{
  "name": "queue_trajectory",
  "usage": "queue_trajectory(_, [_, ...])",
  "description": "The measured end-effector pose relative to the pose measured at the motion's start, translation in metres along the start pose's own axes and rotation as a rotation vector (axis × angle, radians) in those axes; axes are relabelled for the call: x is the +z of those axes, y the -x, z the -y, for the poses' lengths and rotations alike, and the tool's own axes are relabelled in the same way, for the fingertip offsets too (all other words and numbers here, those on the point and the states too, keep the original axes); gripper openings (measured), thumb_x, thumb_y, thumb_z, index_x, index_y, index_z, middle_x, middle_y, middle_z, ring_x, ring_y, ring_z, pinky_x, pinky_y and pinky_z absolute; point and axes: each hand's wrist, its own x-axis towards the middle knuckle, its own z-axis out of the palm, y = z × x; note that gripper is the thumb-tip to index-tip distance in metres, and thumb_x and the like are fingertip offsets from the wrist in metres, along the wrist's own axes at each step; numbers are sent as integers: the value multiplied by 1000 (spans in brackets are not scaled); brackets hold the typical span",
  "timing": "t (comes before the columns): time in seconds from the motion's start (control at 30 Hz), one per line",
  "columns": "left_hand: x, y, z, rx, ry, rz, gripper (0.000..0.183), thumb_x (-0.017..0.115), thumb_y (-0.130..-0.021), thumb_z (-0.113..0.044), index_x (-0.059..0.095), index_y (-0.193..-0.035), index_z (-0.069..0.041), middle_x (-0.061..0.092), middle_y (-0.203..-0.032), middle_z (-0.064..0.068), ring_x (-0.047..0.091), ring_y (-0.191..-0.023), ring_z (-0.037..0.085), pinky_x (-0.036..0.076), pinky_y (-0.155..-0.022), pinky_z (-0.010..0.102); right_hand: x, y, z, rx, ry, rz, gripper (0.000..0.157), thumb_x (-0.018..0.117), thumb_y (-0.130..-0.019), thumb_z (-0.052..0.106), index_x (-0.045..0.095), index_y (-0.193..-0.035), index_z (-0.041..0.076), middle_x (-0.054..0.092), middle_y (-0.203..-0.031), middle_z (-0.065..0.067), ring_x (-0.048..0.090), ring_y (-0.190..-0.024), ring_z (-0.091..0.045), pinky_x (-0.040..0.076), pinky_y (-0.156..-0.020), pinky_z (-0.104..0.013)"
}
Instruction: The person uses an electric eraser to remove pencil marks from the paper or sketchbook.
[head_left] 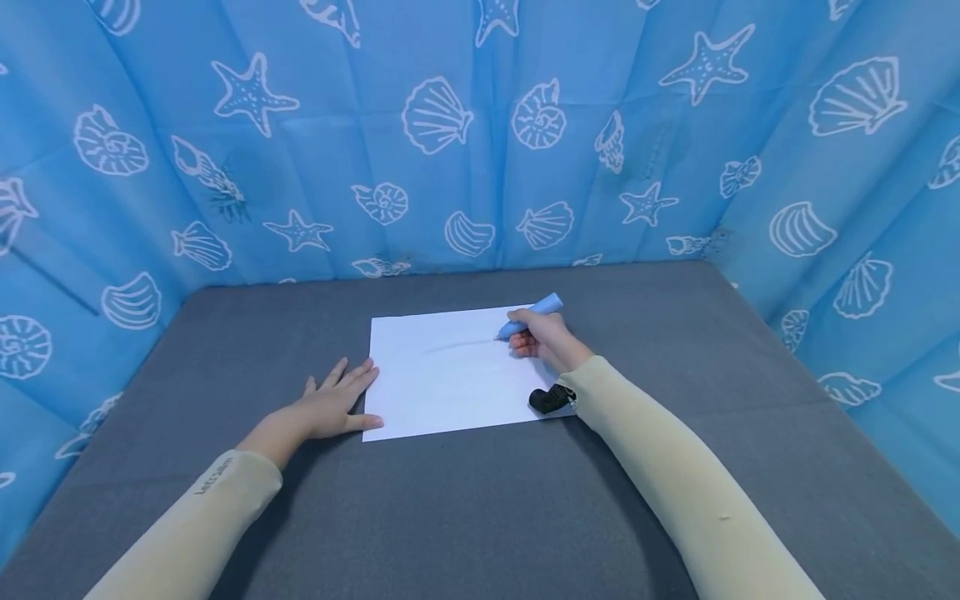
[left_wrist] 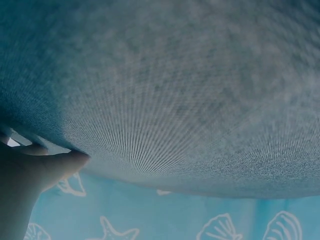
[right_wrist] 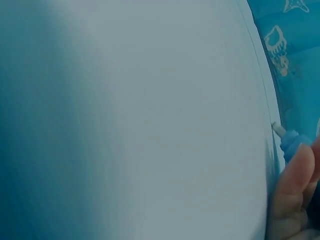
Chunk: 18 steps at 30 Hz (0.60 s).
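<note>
A white sheet of paper (head_left: 442, 383) lies on the grey cloth. My right hand (head_left: 543, 333) grips a thick light-blue pen (head_left: 546, 305) over the sheet's right part. In the right wrist view, the pen's narrow pale tip (right_wrist: 278, 129) is at the paper, by the end of a thin line (right_wrist: 263, 75). That line shows faintly across the upper half of the sheet in the head view. My left hand (head_left: 333, 406) lies flat with fingers spread, its fingertips and thumb on the paper's left edge. Only the thumb (left_wrist: 65, 165) and parts of other fingers show in the left wrist view.
A grey cloth (head_left: 465, 508) covers the table. Behind and at both sides hangs a blue curtain (head_left: 322, 142) with white shells and starfish. A black strap-like item (head_left: 550, 400) is at the right wrist, over the paper's lower right part.
</note>
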Motion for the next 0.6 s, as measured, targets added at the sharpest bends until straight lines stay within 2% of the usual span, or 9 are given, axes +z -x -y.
queue_trajectory(0.6, [-3,3,-5,12,6,-3,96,58,-88,-62,19,-155,-6,9,-162,16,-5,-143,48,-3,-100,77,-1,1,0,5,-7,-5,23,65,-94,21,60,-92,-2,57,-59,-6,53,-47,-12,51,-49,-24])
